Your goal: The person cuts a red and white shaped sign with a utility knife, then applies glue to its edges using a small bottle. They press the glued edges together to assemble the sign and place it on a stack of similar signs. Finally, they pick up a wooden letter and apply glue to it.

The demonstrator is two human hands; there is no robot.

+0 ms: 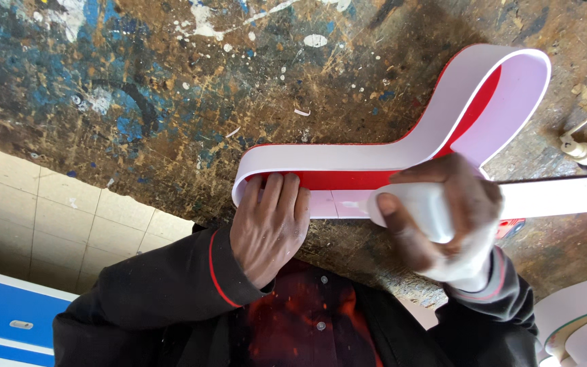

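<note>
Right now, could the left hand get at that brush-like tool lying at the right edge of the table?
Probably not easily. The left hand presses on the white strip, and the right hand with its white bottle sits between it and the tool.

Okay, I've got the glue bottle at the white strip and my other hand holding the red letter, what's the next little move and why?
Probably squeeze gently and draw the white bottle along the seam. Its tip sits at the white strip where it meets the red face, and your left hand presses the strip flat beside it, so the joint looks held and ready.
</note>
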